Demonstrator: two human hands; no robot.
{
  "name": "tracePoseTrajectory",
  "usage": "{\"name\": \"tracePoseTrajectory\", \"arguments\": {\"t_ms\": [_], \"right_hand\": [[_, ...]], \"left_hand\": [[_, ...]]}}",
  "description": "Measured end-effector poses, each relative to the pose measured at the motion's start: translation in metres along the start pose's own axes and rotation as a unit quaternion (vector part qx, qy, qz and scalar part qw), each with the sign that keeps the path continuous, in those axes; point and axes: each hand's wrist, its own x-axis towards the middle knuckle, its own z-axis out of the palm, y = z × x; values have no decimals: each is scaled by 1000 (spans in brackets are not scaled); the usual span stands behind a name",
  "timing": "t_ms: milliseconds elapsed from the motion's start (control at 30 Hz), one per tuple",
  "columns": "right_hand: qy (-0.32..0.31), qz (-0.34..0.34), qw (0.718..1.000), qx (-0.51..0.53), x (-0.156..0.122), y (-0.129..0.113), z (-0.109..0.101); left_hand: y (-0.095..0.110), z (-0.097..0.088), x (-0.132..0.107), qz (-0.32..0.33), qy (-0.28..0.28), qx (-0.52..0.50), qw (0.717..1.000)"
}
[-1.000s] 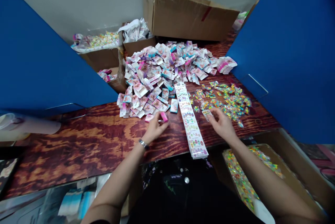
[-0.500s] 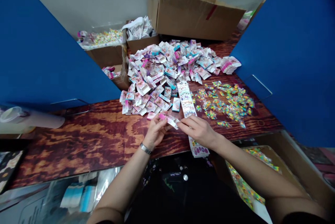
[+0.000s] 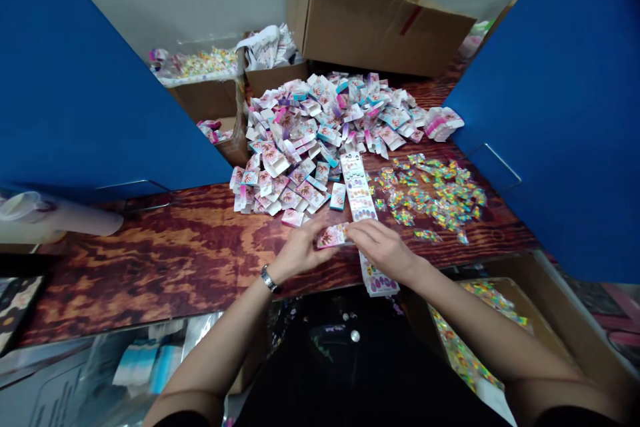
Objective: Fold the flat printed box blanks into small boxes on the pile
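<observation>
My left hand (image 3: 300, 252) grips a small pink-and-white cardboard box (image 3: 332, 236) between thumb and fingers, above the front part of the table. At the box's right end, the fingers of my right hand (image 3: 384, 250) are pressed together on it; the exact grip there is hidden. Beneath my right hand runs a long white strip of stickers (image 3: 361, 195) with rows of coloured pictures. A white-and-blue box (image 3: 337, 196) stands just left of the strip. Another pink box (image 3: 293, 218) lies beyond my left hand.
A large heap of similar boxes (image 3: 305, 140) spreads across the back. Small clear packets with bright contents (image 3: 440, 197) lie to the right. Cardboard cartons (image 3: 370, 27) stand behind, blue panels (image 3: 545, 120) flank the table (image 3: 165, 254), and a tumbler (image 3: 75, 215) lies far left.
The small box has turned so its printed face points up, and the left hand has rolled over with its back upward. The right hand stays at the box's right end.
</observation>
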Motion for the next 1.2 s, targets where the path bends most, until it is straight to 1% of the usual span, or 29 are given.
{"name": "tracePoseTrajectory", "arguments": {"t_ms": [33, 100, 200, 367, 467, 533, 633, 700, 833, 967, 1067, 1167, 1200], "right_hand": [[8, -18, 1000, -4, -1, 0, 1], [20, -51, 999, -3, -3, -2, 2], [22, -71, 997, 18, -6, -4, 5], [17, -34, 998, 58, -10, -6, 11], [29, -20, 995, 93, -11, -5, 10], [48, -2, 993, 112, -12, -4, 7], [89, 23, 990, 105, -14, -4, 5], [95, 38, 992, 73, -15, -5, 4], [63, 52, 997, 12, -18, -6, 8], [35, 38, 999, 4, -19, -6, 8], [17, 45, 997, 53, -17, -4, 3], [-16, 73, 989, 131, -14, -3, -1], [-19, 87, 985, 148, -13, -4, -2]], "left_hand": [[1, 1, 0, 16, 8, 48, 999], [3, 6, 0, 34, 12, 96, 995], [3, 13, -2, 39, 11, 100, 994], [2, 22, -5, 39, 50, 80, 995], [5, 26, -7, 46, 77, 58, 994], [7, 28, -8, 48, 94, 52, 993], [10, 29, -11, 40, 111, 49, 992], [10, 31, -12, 36, 123, 50, 991], [8, 35, -13, 41, 143, 49, 988], [7, 36, -14, 53, 143, 53, 987], [8, 34, -15, 70, 123, 64, 988], [10, 33, -17, 67, 91, 75, 991], [10, 33, -18, 64, 84, 80, 991]]}}
